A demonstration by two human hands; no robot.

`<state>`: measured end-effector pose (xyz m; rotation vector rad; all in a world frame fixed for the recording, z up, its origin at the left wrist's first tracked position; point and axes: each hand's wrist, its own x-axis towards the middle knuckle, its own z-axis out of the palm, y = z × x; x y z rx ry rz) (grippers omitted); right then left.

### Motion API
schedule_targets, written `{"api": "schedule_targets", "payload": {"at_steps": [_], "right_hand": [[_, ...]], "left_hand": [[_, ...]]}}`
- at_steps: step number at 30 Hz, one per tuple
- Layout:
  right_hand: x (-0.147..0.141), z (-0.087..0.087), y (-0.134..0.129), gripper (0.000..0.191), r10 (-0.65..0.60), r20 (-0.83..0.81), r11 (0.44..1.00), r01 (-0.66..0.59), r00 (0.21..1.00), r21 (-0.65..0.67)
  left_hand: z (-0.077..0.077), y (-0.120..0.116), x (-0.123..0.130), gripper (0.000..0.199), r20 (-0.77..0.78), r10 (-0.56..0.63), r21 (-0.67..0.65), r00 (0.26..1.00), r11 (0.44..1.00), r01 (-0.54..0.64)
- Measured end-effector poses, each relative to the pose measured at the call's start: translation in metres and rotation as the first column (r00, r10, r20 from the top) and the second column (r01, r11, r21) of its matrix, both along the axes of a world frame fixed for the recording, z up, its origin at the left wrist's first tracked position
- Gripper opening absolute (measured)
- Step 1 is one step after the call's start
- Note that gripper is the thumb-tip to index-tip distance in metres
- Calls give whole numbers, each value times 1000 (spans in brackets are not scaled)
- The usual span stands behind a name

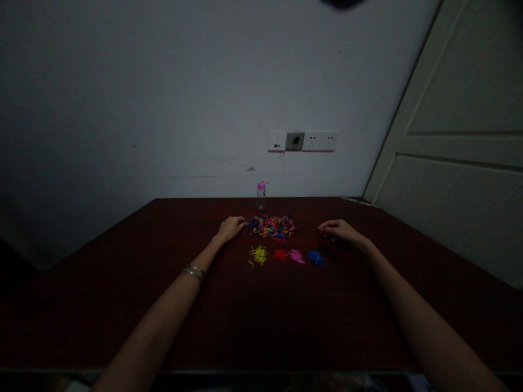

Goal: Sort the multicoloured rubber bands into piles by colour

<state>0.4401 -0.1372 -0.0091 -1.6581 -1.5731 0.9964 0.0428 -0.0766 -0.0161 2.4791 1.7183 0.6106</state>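
A mixed heap of small colourful pieces [272, 226] lies on the dark red table [261, 310]. My left hand [232, 227] rests at the heap's left edge, its fingertips close to the pieces; whether it pinches one is too small to tell. My right hand [338, 230] is to the right of the heap, fingers curled together, what they hold hidden in the dark. Nearer me lie a yellow pile [259, 255], a red pile [280, 255], a pink pile [296, 256] and a blue pile [316, 257], side by side.
A clear bottle with a pink cap [261, 197] stands behind the heap. Sockets [320, 141] are on the wall beyond the table. A pale panelled door [457, 147] is at the right. A thin flat strip [357, 201] lies at the back right edge.
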Motion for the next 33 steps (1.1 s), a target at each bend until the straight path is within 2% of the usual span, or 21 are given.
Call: {"api": "schedule_targets", "payload": {"at_steps": [9,14,29,33], "right_hand": [[4,-7,4,22,12,8,1000,-12,1000,27],[2,-4,2,21,1,15,999,-1,1000,36],[-2,1,-2,20,-1,25,1000,0,1000,30],[-2,1,-1,19,-11,14,1000,11,1000,28]], "left_hand": [[-1,0,5,29,-51,50,35,997,998,-49],[0,-1,7,29,-37,81,32,996,996,-80],[-1,4,3,25,87,104,-18,991,994,-103],[3,11,2,26,195,46,-28,980,999,-42]]}}
